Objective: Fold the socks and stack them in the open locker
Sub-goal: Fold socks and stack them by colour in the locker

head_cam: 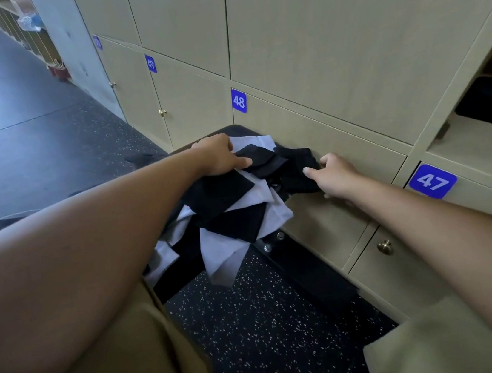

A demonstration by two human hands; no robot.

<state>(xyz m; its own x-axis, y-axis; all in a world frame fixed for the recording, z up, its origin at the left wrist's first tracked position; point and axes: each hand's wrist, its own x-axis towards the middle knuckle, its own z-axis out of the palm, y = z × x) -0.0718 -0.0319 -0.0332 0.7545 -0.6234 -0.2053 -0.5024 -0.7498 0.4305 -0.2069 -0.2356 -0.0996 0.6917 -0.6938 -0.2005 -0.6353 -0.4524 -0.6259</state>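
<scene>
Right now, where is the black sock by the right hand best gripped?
At its free edge facing the right hand, pinched from the right: that black sock lies on top of the pile, its left end tucked among others.

Blue number plates on the beige locker doors read "49" (151, 63), "48" (239, 101) and "47" (432, 181); a fourth plate farther left is illegible.

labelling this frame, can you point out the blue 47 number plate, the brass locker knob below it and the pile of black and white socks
blue 47 number plate (432, 181): head view, on the white digits.
brass locker knob (385, 247): head view, on its round face.
pile of black and white socks (224, 195): head view, on a black sock mid-pile.
</scene>
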